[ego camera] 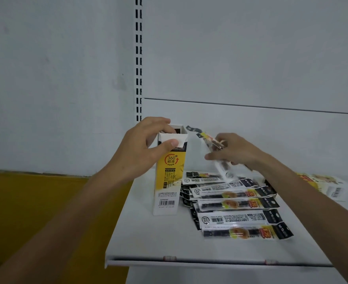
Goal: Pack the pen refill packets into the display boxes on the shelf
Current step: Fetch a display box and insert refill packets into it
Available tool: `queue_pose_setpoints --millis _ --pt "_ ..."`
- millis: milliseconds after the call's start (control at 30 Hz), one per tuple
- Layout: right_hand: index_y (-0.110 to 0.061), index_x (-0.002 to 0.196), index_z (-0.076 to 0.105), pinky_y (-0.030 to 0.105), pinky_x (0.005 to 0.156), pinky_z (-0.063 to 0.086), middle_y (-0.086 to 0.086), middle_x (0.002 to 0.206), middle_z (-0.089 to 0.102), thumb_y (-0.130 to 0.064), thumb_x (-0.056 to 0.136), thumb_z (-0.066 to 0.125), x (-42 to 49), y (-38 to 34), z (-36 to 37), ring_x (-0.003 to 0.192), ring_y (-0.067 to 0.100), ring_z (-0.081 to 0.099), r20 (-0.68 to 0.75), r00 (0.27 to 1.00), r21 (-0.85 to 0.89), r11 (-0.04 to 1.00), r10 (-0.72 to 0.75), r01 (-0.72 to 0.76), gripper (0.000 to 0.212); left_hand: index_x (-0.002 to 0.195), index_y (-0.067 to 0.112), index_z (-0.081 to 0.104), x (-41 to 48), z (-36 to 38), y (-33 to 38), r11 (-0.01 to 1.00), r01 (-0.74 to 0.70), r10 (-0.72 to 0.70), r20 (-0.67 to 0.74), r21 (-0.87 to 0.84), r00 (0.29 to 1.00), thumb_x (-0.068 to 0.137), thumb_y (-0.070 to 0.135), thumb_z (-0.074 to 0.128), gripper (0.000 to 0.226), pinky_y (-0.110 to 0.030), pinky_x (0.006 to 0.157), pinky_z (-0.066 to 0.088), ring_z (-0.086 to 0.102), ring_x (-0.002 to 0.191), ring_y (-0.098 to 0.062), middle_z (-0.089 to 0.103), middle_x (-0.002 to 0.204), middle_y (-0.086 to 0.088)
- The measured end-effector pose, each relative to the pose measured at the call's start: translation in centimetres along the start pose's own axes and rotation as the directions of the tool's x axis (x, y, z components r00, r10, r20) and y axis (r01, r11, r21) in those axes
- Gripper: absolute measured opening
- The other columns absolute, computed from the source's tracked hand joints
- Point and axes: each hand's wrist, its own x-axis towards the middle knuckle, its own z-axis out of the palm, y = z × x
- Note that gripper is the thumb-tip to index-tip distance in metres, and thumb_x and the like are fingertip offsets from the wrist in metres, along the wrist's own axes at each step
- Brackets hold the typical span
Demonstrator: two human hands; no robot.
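Observation:
A tall white and yellow display box (170, 179) stands upright on the white shelf (148, 242), its top open. My left hand (148, 144) grips the box's upper rim, thumb on the front flap. My right hand (232, 149) holds a pen refill packet (220, 160) tilted in the air just right of the box, its black top end pointing toward the opening. Several more refill packets (234, 203) lie in a loose pile on the shelf to the right of the box.
Another display box (322, 185) lies flat at the far right of the shelf. A slotted upright (138, 58) runs up the back panel behind the box. Yellow floor (35, 201) shows to the left below the shelf's edge.

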Motion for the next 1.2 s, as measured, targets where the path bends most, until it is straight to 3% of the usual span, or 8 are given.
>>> queue_pose_setpoints --millis 100,233,300,400,567,867,1067,1200 --pt "-0.012 0.105 0.049 0.027 0.059 0.039 0.002 0.087 0.053 -0.011 0.075 0.073 -0.2 -1.3 -0.7 0.07 0.016 0.052 -0.122 0.993 0.241 0.97 -0.005 0.035 0.039 0.082 0.041 0.057 0.0 -0.1 0.0 1.0 0.006 -0.005 0.021 -0.022 1.0 0.081 0.026 0.063 0.017 -0.009 0.085 0.035 0.04 0.105 0.014 0.049 0.116 0.02" --pt "-0.008 0.084 0.059 0.022 0.055 0.039 -0.006 0.052 0.048 -0.003 0.083 0.057 -0.6 -4.4 -2.0 0.048 0.008 0.042 -0.295 0.955 0.643 0.731 -0.037 0.227 0.006 0.082 0.041 0.058 -0.1 -0.1 0.2 0.997 0.03 -0.028 0.029 -0.065 0.999 0.075 0.034 0.061 0.01 -0.011 0.09 0.034 0.042 0.109 0.011 0.049 0.116 0.022" --pt "-0.011 0.072 0.062 0.024 0.061 0.043 -0.004 0.055 0.053 -0.009 0.089 0.042 -1.0 -5.8 -2.9 0.054 0.009 0.047 -0.267 0.958 0.748 0.604 -0.105 0.274 0.026 0.084 0.041 0.057 -0.2 -0.1 0.4 0.998 0.029 -0.027 0.029 -0.052 0.999 0.076 0.034 0.061 0.011 -0.011 0.09 0.033 0.043 0.111 0.006 0.049 0.119 0.017" --pt "-0.014 0.061 0.063 0.021 0.05 0.037 0.001 0.064 0.051 -0.023 0.094 0.033 -1.3 -7.3 -3.6 0.054 0.011 0.044 -0.326 0.935 0.646 0.69 -0.136 0.326 0.046 0.098 0.035 0.054 -0.2 0.0 0.2 0.998 0.011 -0.012 0.011 0.063 1.0 0.082 0.038 0.062 0.018 -0.016 0.088 0.037 0.046 0.105 0.004 0.049 0.113 0.016" --pt "-0.009 0.076 0.055 0.02 0.039 0.029 0.002 0.059 0.044 -0.027 0.095 0.045 -1.2 -8.3 -3.4 0.037 0.011 0.037 -0.447 0.88 0.564 0.713 -0.16 0.416 0.028 0.112 0.025 0.055 0.3 0.0 0.3 0.961 -0.035 0.033 0.013 0.274 0.999 0.075 0.048 0.049 0.044 -0.021 0.081 0.044 0.047 0.103 -0.006 0.046 0.108 0.015" --pt "-0.008 0.074 0.062 0.023 0.043 0.037 0.01 0.069 0.067 -0.019 0.079 0.071 -1.9 -7.8 -3.0 0.052 0.022 0.052 -0.401 0.721 0.41 0.593 -0.565 0.693 0.015 0.086 0.038 0.054 0.3 -0.1 0.3 0.999 0.042 -0.042 0.036 0.016 0.998 0.083 0.027 0.062 0.014 -0.011 0.087 0.035 0.045 0.112 -0.005 0.049 0.117 0.014" --pt "-0.011 0.077 0.064 0.023 0.043 0.041 0.004 0.068 0.07 -0.013 0.079 0.07 -1.7 -8.0 -2.8 0.058 0.034 0.054 -0.456 0.691 0.488 0.491 -0.561 0.722 0.006 0.083 0.048 0.054 0.3 0.0 0.5 0.999 0.026 -0.024 0.052 -0.03 0.998 0.084 0.022 0.062 0.027 -0.01 0.088 0.031 0.044 0.109 0.003 0.048 0.12 0.011" --pt "-0.007 0.075 0.065 0.021 0.043 0.041 -0.002 0.06 0.068 -0.009 0.08 0.069 -1.5 -8.1 -1.7 0.045 0.015 0.053 -0.496 0.686 0.443 0.524 -0.533 0.728 0.006 0.086 0.047 0.055 0.4 0.2 0.4 0.998 0.029 -0.026 0.049 -0.047 0.998 0.084 0.021 0.061 0.026 0.004 0.079 0.03 0.04 0.105 0.015 0.048 0.118 0.014"
